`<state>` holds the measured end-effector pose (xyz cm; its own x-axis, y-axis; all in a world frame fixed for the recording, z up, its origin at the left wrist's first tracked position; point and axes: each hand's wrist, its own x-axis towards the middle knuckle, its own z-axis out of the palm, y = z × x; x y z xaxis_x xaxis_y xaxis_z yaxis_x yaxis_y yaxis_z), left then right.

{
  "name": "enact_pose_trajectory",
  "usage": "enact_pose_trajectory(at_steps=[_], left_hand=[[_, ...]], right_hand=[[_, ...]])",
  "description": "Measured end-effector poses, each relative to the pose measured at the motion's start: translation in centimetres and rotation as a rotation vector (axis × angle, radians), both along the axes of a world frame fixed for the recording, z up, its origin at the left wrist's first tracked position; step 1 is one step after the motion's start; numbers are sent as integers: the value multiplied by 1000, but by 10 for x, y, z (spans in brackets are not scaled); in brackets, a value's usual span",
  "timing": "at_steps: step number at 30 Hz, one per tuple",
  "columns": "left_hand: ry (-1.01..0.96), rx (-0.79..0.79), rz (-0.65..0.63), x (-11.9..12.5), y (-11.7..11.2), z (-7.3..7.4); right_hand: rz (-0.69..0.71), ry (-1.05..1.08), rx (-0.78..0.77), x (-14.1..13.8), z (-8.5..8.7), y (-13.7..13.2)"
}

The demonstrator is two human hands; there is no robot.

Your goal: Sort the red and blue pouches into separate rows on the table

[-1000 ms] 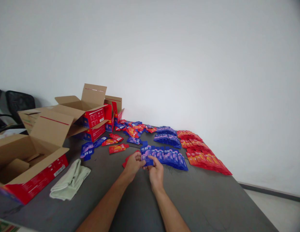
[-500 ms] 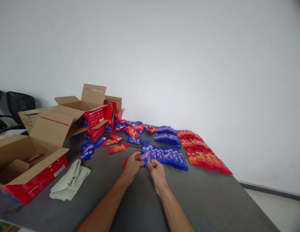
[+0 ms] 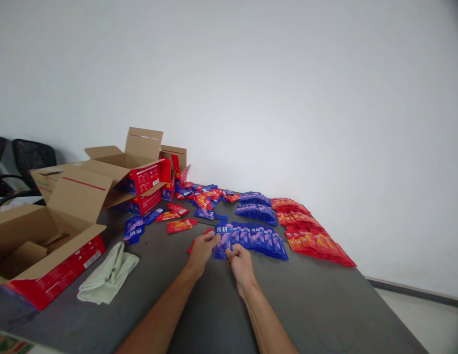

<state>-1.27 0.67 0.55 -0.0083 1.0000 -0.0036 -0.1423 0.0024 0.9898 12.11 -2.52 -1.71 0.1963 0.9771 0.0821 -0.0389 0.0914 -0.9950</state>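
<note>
Currently both hands are pinching one blue pouch (image 3: 223, 240) near the middle of the worktop (image 3: 214, 314). The left hand (image 3: 202, 249) is gripping its left edge and the right hand (image 3: 241, 261) its near corner. The pouch's long axis is pointing toward the far edge, and the pouch is overlapping the blue row (image 3: 261, 241).

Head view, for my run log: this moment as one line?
left hand: grips blue packet | right hand: grips it too | place: end of blue row

This is looking like a plain packing room in an office: open cartons (image 3: 136, 169) are standing on a grey table (image 3: 317, 305), blue sachets (image 3: 256, 238) and red sachets (image 3: 310, 236) are lying in sorted rows, and black office chairs (image 3: 31, 157) are standing by the bare white wall (image 3: 288, 98).
</note>
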Motion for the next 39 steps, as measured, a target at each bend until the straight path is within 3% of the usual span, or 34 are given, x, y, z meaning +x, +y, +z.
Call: enact_pose_trajectory(at_steps=[6,12,15,20,23,27,33,39], left_hand=[[52,79,-20,-2,4,-10],[168,166,14,6,2,-8],[165,127,-6,8,0,-7],[85,5,-180,14,-5,-12],[34,26,-128,22,-6,-17],[28,90,-80,33,4,-20],[134,96,-117,69,41,-23],[287,153,-118,112,67,-30]], right_hand=[[17,-34,106,3,6,-3],[-100,-35,116,5,4,2],[-146,-31,102,7,2,4],[-168,-76,108,15,3,3],[-192,-146,90,24,1,6],[-314,-367,112,42,-5,16],[-518,-966,73,68,-10,20],[-470,-1182,-15,82,-22,20]])
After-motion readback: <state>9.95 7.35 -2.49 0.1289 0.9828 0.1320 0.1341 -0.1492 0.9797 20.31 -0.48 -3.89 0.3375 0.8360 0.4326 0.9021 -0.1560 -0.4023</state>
